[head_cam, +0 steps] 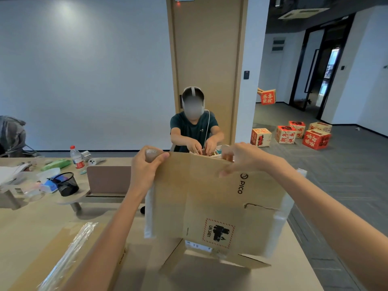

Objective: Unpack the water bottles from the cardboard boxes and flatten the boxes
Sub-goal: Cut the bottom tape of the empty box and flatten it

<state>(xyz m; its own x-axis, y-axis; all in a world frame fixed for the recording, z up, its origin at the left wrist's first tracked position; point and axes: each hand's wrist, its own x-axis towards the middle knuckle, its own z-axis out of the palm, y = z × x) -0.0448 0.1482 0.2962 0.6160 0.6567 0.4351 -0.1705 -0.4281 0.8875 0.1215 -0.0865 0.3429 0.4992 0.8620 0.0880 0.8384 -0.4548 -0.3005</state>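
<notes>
A brown cardboard box [210, 198] printed with PICO and a red hazard label stands upright in front of me over the table, its lower flaps loose. My left hand [147, 164] grips the box's top left corner, fingers curled over the edge. At the top right edge, my right hand [239, 158] pinches the cardboard. White foam padding [281, 223] shows behind the box on both sides. A flattened piece of cardboard [52, 259] with clear tape lies on the table at lower left. One water bottle [76, 158] with a red cap stands at the far left.
A person in a dark shirt [194, 131] sits across the table, hands busy with small items. A black mesh cup [68, 184], papers and clutter fill the left side. Several red and tan boxes [294, 134] lie on the floor at right. The table edge runs along the right.
</notes>
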